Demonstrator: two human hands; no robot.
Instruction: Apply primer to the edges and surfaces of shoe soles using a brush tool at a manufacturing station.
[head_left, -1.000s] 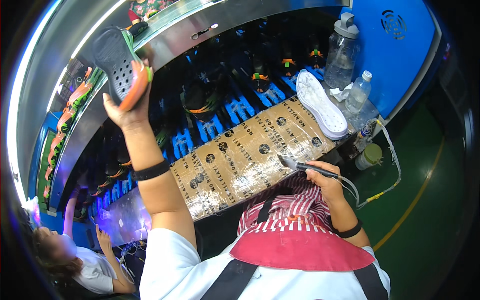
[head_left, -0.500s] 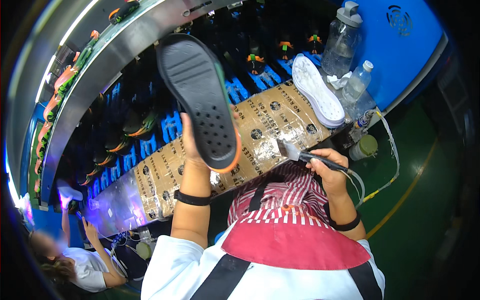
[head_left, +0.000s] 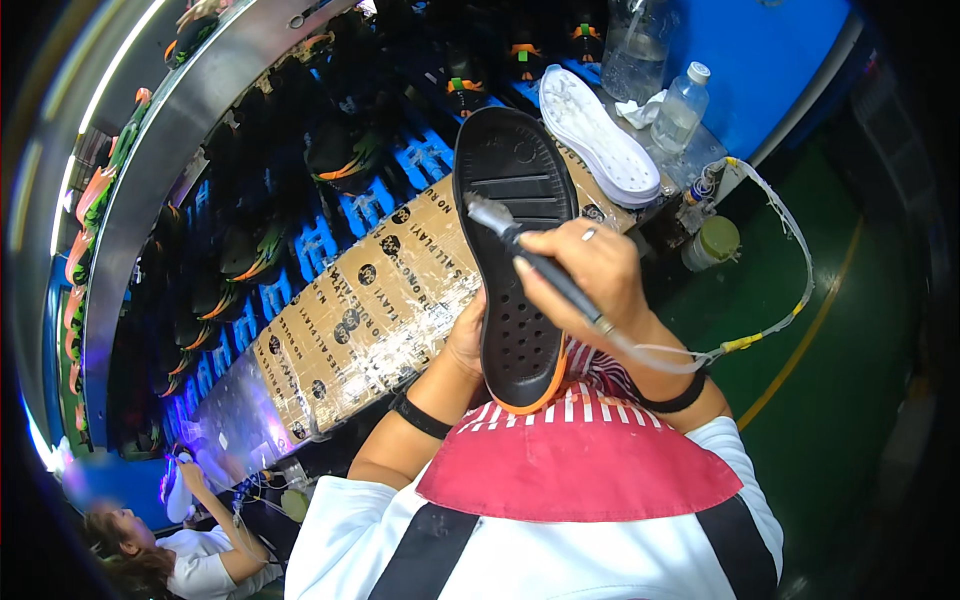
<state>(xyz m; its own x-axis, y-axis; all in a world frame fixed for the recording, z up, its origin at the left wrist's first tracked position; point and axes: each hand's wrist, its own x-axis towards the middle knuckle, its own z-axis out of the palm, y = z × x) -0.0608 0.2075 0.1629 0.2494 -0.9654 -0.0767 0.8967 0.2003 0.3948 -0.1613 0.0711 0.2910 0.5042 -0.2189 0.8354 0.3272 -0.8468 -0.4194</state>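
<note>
At frame centre, the left hand (head_left: 468,335) grips the black sole (head_left: 498,272); the right hand (head_left: 592,262) is closed round a brush (head_left: 550,268). Light, even strokes with the sole held steady should serve best.

Right hand (head_left: 590,275): bare; pale ring (head_left: 589,234) on one finger, close to the grip. Black band (head_left: 682,398) round the arm, back from that grip. Left hand (head_left: 468,335): also bare, similar black wristband (head_left: 418,415) behind its grip. Farther back, white short-sleeved shirt (head_left: 570,565). Red bib (head_left: 580,470), red-and-white striped cloth (head_left: 595,410) along its edge nearest the grips. Wide black straps (head_left: 425,555) on the far side.
</note>
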